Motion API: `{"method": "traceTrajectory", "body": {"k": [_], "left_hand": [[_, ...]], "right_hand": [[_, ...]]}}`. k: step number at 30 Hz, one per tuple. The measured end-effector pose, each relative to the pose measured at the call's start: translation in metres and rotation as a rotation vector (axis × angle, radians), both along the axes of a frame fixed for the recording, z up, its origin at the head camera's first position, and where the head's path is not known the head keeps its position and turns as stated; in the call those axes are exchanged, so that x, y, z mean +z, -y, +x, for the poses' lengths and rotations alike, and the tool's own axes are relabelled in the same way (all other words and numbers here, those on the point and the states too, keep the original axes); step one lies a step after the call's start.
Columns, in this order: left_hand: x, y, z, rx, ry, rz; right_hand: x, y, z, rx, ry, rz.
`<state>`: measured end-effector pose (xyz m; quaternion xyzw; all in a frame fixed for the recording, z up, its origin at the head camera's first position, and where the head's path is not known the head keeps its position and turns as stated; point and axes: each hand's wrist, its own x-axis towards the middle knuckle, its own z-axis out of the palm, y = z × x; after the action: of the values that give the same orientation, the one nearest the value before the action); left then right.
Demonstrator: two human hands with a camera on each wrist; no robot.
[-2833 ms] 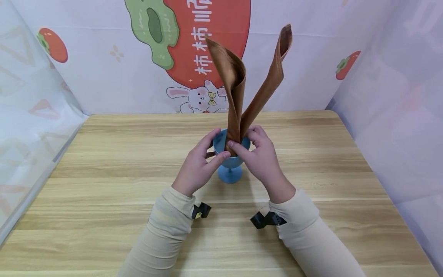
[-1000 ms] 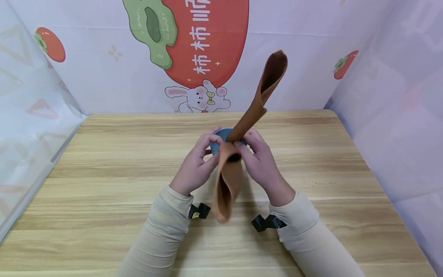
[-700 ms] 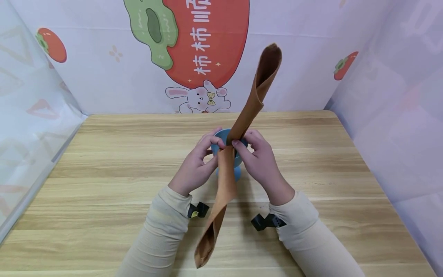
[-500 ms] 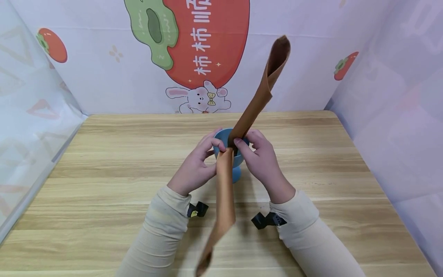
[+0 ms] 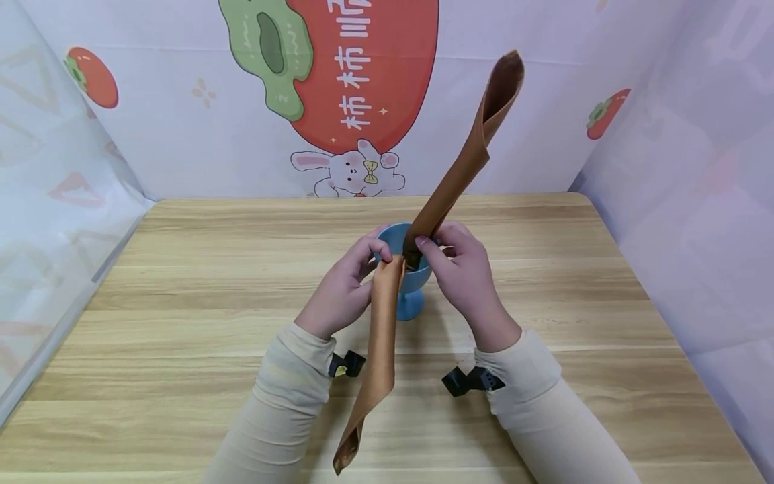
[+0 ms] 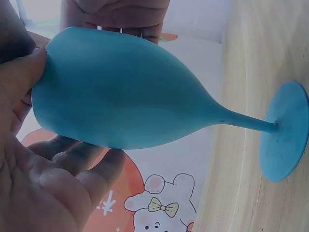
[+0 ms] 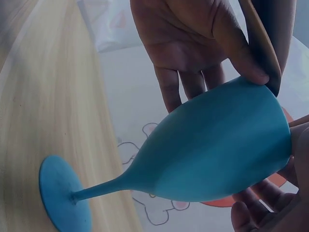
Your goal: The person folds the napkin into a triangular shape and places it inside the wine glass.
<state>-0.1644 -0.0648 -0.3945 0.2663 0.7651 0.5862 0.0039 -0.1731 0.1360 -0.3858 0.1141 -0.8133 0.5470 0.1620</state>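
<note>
A blue goblet (image 5: 414, 281) stands upright mid-table, its stem and round foot plain in both wrist views. Tucked into its bowl is a brown cloth napkin (image 5: 382, 329) with two rolled ends. One end leans up to the back right; the other is bent over the front rim and hangs towards the near side. My left hand (image 5: 338, 292) pinches the bent fold at the rim, with other fingers against the bowl (image 6: 120, 92). The right hand (image 5: 462, 272) holds the base of the raised roll, thumb inside the rim. The napkin's lower part is hidden in the goblet.
The wooden tabletop (image 5: 211, 282) surrounds the goblet. A white printed cloth (image 5: 514, 154) with a tomato and rabbit pattern rises behind it, and pale sheets (image 5: 695, 222) flank both sides. Small black cameras (image 5: 347, 365) sit on the wrists.
The left rolled end stood upright at first; it has folded down over the front rim and hangs lower. My left index finger has moved onto the fold. The other roll leans further right.
</note>
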Motion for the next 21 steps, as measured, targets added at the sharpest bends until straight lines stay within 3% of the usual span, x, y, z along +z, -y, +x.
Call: {"method": "traceTrajectory", "body": {"k": [8, 15, 21], "left_hand": [[0.000, -0.001, 0.000, 0.000, 0.016, -0.011], [0.002, -0.001, 0.001, 0.006, 0.034, -0.032], [0.001, -0.001, 0.000, 0.009, 0.044, -0.021]], "right_hand": [[0.004, -0.003, -0.004, -0.027, 0.071, -0.031], [0.003, -0.006, -0.009, -0.071, 0.057, -0.027], [-0.002, -0.008, -0.014, -0.048, 0.131, -0.163]]}}
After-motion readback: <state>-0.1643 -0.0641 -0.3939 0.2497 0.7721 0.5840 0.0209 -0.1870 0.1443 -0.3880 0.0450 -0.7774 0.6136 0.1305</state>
